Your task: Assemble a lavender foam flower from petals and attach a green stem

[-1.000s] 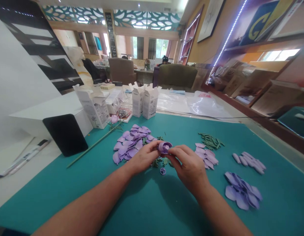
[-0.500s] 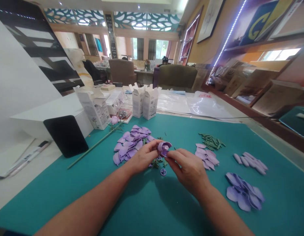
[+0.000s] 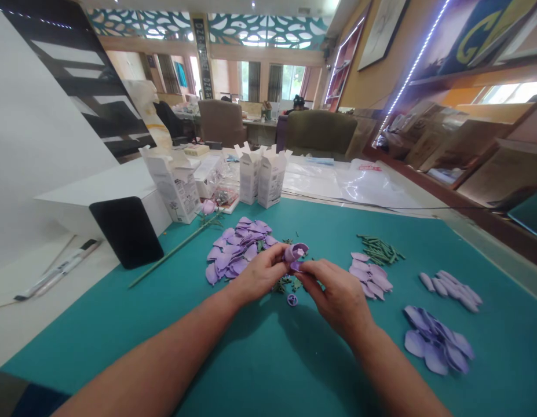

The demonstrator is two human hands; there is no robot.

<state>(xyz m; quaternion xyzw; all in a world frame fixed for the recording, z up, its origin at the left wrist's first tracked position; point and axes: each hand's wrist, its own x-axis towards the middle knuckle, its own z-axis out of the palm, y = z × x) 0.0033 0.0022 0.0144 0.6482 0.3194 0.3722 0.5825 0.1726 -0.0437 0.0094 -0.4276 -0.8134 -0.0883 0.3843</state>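
Above the green mat, my left hand [image 3: 265,271] is closed on a partly built purple artificial flower [image 3: 296,251], with a pale centre inside curved petals. My right hand [image 3: 338,289] pinches a purple petal [image 3: 296,266] at the flower's lower right side; where the two parts meet is hidden by fingers. Just below the hands lies a small round purple piece [image 3: 292,299], beside little green parts [image 3: 280,285]. A heap of purple petals [image 3: 236,249] spreads to the left of my left hand. Paler petals [image 3: 369,277] lie right of my right hand.
Green stem pieces [image 3: 381,249], pale bud-like pieces [image 3: 451,288] and larger petals [image 3: 437,341] lie on the right of the mat [image 3: 164,341]. Leftward are a finished-looking flower stem [image 3: 176,248], a black tablet-like panel [image 3: 127,233] and white boxes [image 3: 271,178]. Two chairs stand beyond.
The flower has tilted slightly in my hands, and the petal at its lower right sits a little differently. The whole view has shifted slightly.
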